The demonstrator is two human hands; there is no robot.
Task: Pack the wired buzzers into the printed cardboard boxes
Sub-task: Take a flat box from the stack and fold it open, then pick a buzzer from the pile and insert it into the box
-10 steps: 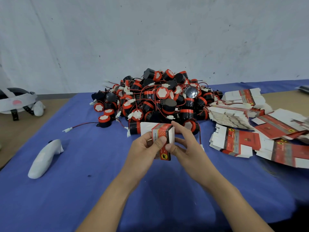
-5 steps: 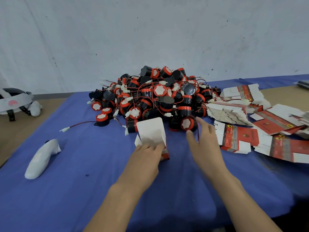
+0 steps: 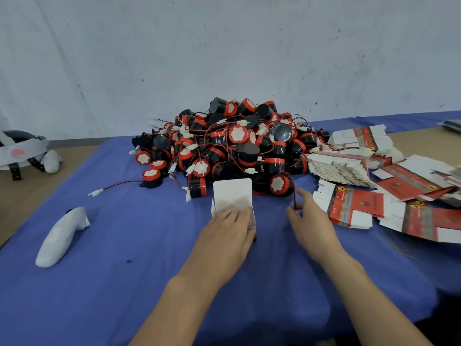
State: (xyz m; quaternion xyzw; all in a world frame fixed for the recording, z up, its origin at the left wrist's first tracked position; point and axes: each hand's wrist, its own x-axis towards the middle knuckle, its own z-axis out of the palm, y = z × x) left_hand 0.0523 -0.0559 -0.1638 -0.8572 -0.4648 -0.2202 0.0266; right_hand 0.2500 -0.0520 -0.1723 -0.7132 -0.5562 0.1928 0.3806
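Now: left hand (image 3: 228, 233) low on the blue-covered counter (image 3: 124, 245), grip clamped on a printed cardboard box (image 3: 233, 197), its white flap standing up. Right hand (image 3: 310, 222) near it, grip apart, fingers straight, by the red wire of the nearest buzzer (image 3: 279, 185). Behind, the buzzer pile (image 3: 237, 143); flat boxes (image 3: 355, 204) lie to the right

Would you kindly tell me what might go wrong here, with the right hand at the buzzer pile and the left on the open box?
The right hand is at a red wire running into the buzzer pile, where leads are tangled; pulling it may drag other buzzers out. The left hand alone holds the box, so its raised flap may bend. The flat boxes lie close beside the right hand and could get knocked.
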